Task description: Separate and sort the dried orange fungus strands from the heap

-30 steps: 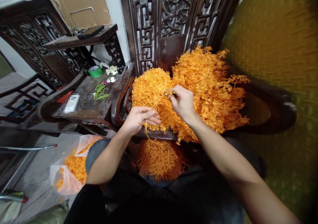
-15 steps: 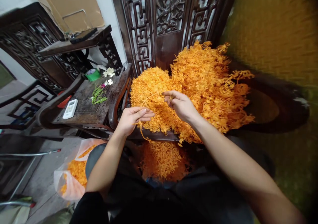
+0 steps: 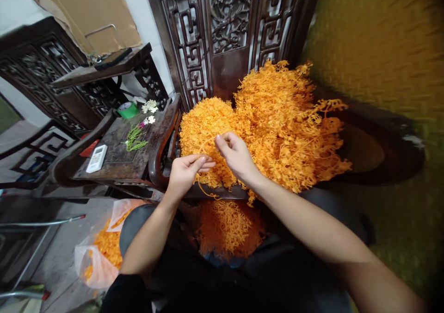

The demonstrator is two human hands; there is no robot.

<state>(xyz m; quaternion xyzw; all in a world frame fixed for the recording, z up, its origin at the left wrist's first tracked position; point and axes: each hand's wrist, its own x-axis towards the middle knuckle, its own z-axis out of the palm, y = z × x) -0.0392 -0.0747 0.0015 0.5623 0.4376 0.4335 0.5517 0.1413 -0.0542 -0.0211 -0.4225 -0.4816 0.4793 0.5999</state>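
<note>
My left hand pinches a thin orange sprig between thumb and fingers, and its stem hangs down below the hand in a curve. My right hand is a little higher and to the right, thumb and fingertips pressed together on the sprig's upper part; its fingers partly hide the contact. Behind both hands lies a dense heap of small orange pieces. To the right of it rises a larger, looser pile of branching orange sprigs. Both rest on a dark wooden seat.
A wooden side table at left bears a remote control, green tape, green stems and white flowers. More orange pieces fill a plastic bag on the floor. Another orange clump sits between my knees. Carved chair backs stand behind.
My right hand has moved left and slightly down towards my left hand, its fingers closing more. My left hand has shifted slightly right and down, still holding the sprig. The view has shifted a little.
</note>
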